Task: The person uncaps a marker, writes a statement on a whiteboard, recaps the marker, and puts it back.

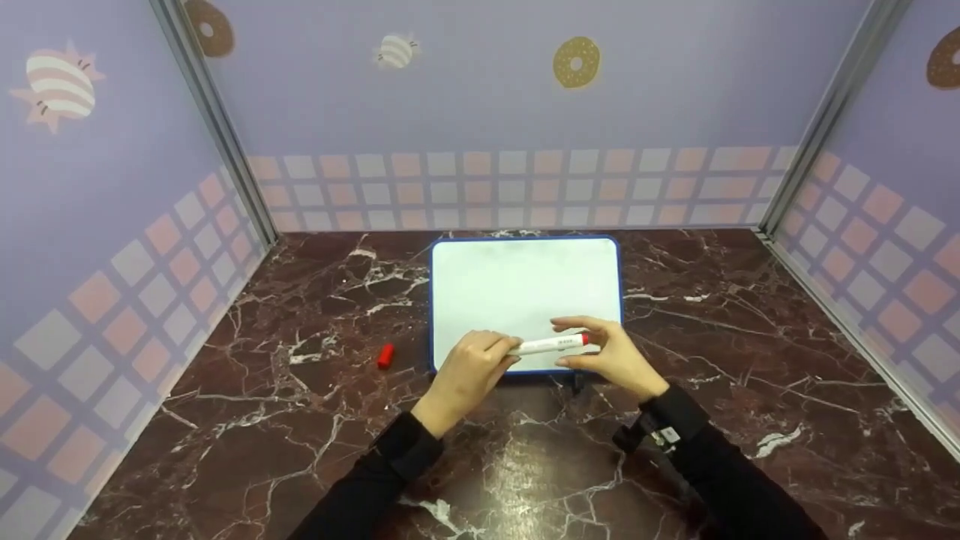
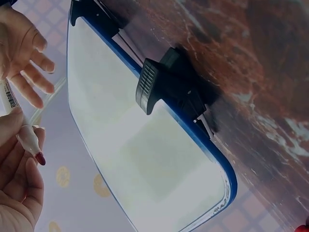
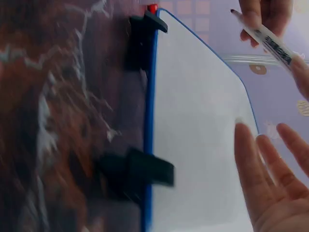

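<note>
My left hand [image 1: 471, 365] pinches a white marker [image 1: 544, 345] near its writing end, where the bare dark red tip [image 2: 40, 158] shows in the left wrist view. My right hand [image 1: 611, 360] is around the red back end of the marker, its fingers spread and fairly straight. In the right wrist view its thumb [image 3: 301, 72] overlaps that end. Both hands are above the lower part of a blue-framed whiteboard [image 1: 517, 277]. A red marker cap [image 1: 385, 356] lies on the table, left of the board.
Black clip-like feet [image 2: 159, 87] sit on the board's near edge. The board rests on a dark red marbled table [image 1: 300, 420]. Patterned lilac walls [image 1: 480, 112] enclose the table at the back and both sides.
</note>
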{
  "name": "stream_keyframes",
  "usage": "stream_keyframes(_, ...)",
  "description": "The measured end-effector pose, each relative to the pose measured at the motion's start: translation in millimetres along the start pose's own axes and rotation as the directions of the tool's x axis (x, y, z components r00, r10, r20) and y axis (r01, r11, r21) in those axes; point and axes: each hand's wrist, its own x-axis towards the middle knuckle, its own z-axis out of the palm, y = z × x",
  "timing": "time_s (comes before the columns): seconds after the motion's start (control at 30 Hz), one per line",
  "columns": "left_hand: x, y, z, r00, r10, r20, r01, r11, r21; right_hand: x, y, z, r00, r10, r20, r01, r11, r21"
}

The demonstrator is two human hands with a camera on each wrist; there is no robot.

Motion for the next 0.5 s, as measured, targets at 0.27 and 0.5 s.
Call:
stream_keyframes(0.27,-0.7,3.1,2.6,1.0,0.01,0.003,-0.01,1.0,-0.017,-3.3,8.6,27.4,0.997,0.068,0.044,-0.081,0.886,0.457)
stream_keyframes(0.5,-2.5,4.1,6.2,1.0,0.007,0.03,-0.006,0.999,-0.045,-6.0,10.6,38.3,0.998,0.067,0.001,-0.057,0.838,0.542)
